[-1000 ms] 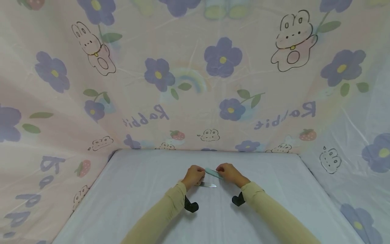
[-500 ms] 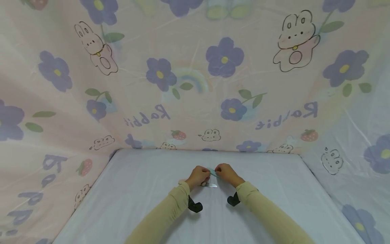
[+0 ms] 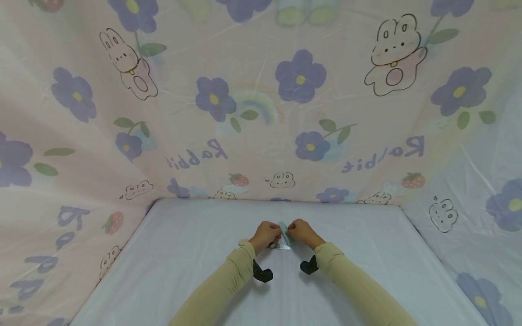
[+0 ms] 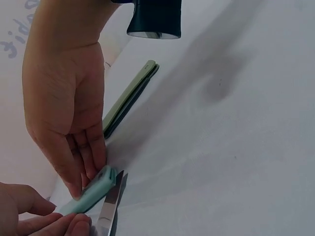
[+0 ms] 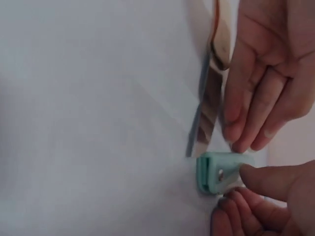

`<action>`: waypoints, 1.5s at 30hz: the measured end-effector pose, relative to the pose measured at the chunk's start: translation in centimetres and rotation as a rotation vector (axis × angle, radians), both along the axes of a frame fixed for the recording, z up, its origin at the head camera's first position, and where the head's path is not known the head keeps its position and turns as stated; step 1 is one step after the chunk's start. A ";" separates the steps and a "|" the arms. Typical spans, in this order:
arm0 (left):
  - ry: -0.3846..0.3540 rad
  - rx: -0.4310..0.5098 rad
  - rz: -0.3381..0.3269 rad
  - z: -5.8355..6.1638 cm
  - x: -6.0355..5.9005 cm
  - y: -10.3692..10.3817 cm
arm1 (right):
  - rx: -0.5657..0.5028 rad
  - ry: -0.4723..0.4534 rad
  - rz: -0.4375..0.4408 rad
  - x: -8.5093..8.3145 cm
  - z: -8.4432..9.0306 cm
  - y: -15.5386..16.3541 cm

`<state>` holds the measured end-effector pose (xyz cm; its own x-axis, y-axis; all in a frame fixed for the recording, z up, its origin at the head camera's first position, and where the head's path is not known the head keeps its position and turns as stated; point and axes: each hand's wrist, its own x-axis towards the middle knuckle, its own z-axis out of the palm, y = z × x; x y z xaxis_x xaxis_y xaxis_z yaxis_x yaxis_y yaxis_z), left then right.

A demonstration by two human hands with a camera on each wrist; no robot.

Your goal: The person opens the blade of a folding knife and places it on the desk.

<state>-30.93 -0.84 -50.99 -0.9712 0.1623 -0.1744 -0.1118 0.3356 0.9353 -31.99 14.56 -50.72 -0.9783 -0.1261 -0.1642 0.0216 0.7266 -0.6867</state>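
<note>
Both hands hold a mint-green folding knife (image 3: 285,234) with a rivet and slot at one end. In the right wrist view, my right hand (image 5: 283,191) has its thumb on one face of the mint handle (image 5: 229,169) and curled fingers against the other side. My left hand (image 4: 66,98) pinches at the mint folding knife (image 4: 98,189) with thumb and fingertips; part of that contact is hidden. Beside them, an opened knife with a shiny blade (image 5: 210,113) and tan handle (image 5: 221,44) lies on the table, its tip close to the mint handle.
A light-and-dark-green folded, slim item (image 4: 130,98) lies behind the left hand. Black wrist mounts (image 3: 263,273) hang below both sleeves. The white-covered table (image 3: 195,235) ends at a patterned curtain (image 3: 253,149).
My left hand has shifted right, and the hands are closer together. The mint folding knife has turned from a slanted lie to a steeper angle, its lower end toward me.
</note>
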 end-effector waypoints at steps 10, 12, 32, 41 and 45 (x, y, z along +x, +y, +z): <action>-0.089 0.082 0.065 -0.4 -0.3 0.3 | -0.192 -0.036 -0.087 0.1 -0.5 0.1; -0.120 0.135 0.059 -0.4 -0.3 0.2 | -0.230 -0.038 -0.091 0.2 -0.5 0.0; -0.143 0.362 0.023 2.2 0.5 -1.2 | -0.442 0.119 -0.103 2.0 1.7 -0.3; -0.089 0.493 0.037 3.7 1.0 -1.4 | -0.393 0.242 -0.097 3.1 4.1 -0.8; -0.055 0.480 0.019 4.2 1.5 -1.7 | -0.414 0.242 -0.092 3.6 4.8 -0.9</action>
<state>-29.47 -2.58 -46.77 -0.9663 0.2193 -0.1352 -0.1672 -0.1347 0.9767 -28.36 13.70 -45.87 -0.9924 -0.0440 0.1153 -0.1233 0.3943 -0.9107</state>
